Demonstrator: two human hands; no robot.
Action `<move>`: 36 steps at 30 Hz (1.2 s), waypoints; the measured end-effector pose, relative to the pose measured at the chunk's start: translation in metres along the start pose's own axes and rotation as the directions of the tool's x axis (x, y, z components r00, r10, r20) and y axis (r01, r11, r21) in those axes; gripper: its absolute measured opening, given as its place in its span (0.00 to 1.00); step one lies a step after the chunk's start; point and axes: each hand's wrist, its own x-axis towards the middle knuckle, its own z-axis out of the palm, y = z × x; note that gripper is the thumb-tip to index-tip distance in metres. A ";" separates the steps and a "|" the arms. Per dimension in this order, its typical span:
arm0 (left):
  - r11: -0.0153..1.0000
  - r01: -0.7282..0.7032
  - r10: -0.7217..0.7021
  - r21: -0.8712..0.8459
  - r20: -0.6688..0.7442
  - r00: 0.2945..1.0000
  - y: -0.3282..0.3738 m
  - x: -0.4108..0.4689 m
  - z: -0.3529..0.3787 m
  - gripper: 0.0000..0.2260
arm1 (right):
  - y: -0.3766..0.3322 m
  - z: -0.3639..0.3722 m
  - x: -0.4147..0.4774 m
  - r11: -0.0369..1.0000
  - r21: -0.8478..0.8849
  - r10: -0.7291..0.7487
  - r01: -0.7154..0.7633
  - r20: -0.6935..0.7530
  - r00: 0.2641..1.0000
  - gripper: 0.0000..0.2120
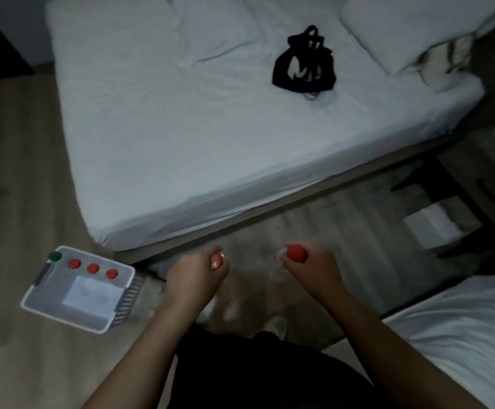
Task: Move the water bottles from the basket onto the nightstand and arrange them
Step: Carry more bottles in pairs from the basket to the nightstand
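Item: 2 clear, red-capped water bottles, carried above the floor beside the bed. The left hand (193, 273) is curled round 1 bottle (216, 260) and the right hand (314, 267) round the other bottle (296, 252). The basket (128, 296), on the floor at left, holds 4 more: 3 red caps, 1 green. Handling: keep upright and set down side by side on the nightstand (476, 184).

Open floor strip (314, 222) between large bed (211, 137) and near bed (461, 326), nightstand (476, 172) far right, basket (127, 299) at left
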 end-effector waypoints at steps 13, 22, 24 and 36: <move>0.863 -0.380 0.427 -0.333 0.081 0.901 0.228 -0.002 0.056 0.09 | 0.130 -0.178 -0.048 0.950 0.275 0.256 -0.148 -0.414 0.874 0.07; 0.754 -0.518 0.612 -0.405 0.147 0.777 0.344 0.034 0.090 0.05 | 0.173 -0.241 -0.035 0.907 0.368 0.398 -0.206 -0.587 0.705 0.09; 0.742 -0.527 0.635 -0.414 0.184 0.750 0.367 0.046 0.098 0.05 | 0.181 -0.253 -0.026 0.894 0.384 0.428 -0.231 -0.579 0.694 0.09; 0.586 -0.687 0.808 -0.429 0.375 0.454 0.543 0.156 0.156 0.09 | 0.238 -0.364 0.090 0.811 0.469 0.584 -0.351 -0.604 0.543 0.10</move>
